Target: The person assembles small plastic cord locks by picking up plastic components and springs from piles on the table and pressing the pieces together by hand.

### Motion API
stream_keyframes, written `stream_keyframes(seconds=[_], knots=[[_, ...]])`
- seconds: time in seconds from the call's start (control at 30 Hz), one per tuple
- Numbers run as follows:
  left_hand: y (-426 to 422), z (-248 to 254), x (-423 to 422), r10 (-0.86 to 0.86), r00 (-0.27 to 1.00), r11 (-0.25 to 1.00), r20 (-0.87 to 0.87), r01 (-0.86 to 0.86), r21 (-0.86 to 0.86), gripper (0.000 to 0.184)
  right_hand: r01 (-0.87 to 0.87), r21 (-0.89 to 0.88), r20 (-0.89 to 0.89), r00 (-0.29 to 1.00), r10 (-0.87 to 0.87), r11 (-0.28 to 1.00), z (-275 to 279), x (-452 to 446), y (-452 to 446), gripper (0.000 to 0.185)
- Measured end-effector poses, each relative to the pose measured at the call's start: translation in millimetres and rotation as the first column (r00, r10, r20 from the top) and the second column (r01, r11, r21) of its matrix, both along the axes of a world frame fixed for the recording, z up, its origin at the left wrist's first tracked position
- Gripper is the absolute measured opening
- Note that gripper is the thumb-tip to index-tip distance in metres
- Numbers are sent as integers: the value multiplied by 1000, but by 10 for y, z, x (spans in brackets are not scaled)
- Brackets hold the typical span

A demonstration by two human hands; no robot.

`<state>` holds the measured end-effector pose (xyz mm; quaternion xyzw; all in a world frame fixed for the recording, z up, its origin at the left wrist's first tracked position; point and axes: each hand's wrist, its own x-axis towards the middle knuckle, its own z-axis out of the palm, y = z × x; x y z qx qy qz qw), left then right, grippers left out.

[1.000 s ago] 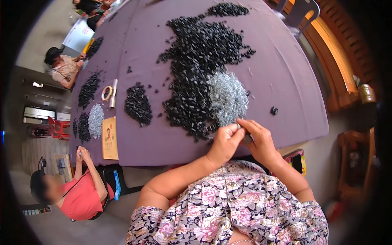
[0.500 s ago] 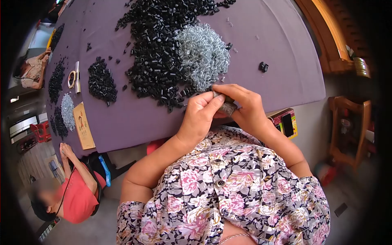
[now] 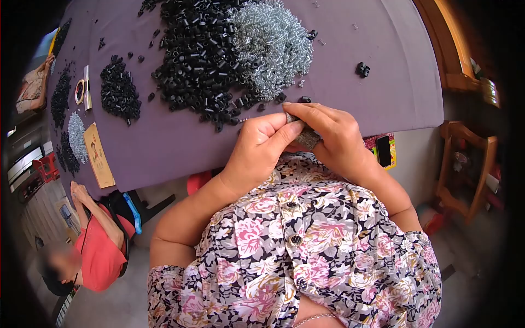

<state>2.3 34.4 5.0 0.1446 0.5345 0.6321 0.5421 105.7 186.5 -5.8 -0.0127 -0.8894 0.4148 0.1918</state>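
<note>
My left hand (image 3: 254, 147) and my right hand (image 3: 333, 131) meet at the table's near edge, both closed, with thumbs and fingertips pressed together. Between them shows a rough grey-brown piece of material (image 3: 309, 139); whether it is held or wrapped round a finger I cannot tell. Whatever sits in the fingertips is hidden. Just beyond the hands lies a heap of small clear-silver springs (image 3: 273, 49), touching a larger pile of short black plastic tubes (image 3: 197, 71). A few loose black pieces (image 3: 305, 99) lie close to my fingertips.
On the purple cloth (image 3: 180, 150) are a smaller black pile (image 3: 120, 90), a tape roll (image 3: 80, 91), a tan printed card (image 3: 100, 156) and a black cluster (image 3: 362, 70). A co-worker in red (image 3: 104, 251) sits at left. A wooden chair (image 3: 467, 169) stands right.
The view has shifted slightly, so the piles sit higher and further left. My hands stay pressed together at the table edge, with the fingers slightly repositioned.
</note>
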Motion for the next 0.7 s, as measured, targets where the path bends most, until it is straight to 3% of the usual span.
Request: stream_keyframes(seconds=[0.07, 0.17, 0.37, 0.43, 0.5, 0.57, 0.7], knots=[[8, -8, 10, 13, 999, 1000, 33, -13, -3, 26, 9, 36, -21, 1000, -8, 999, 9, 5, -19, 50], [8, -80, 0, 12, 995, 1000, 102, -12, 3, 27, 5, -4, 102, 995, -5, 1000, -51, 27, -24, 51], [111, -96, -33, -50, 997, 999, -59, 50, 2, 29, 38, -76, 80, 996, -32, 996, -30, 51, 98, 48], [114, -104, -73, -95, 985, 995, -145, 92, -23, 29, 166, -156, 150, 978, -142, 974, 91, 88, 217, 47], [142, -57, -98, 57, 981, 998, -185, -56, 11, 27, 317, -43, 121, 943, -310, 947, 103, 99, 432, 49], [133, -24, -233, -27, 933, 999, -359, 20, -25, 30, 389, 157, 167, 895, -413, 908, 72, 154, 697, 50], [294, 11, -357, 92, 769, 996, -633, -65, 66, 14, 439, 402, 221, 805, -551, 804, 70, 128, 900, 49]])
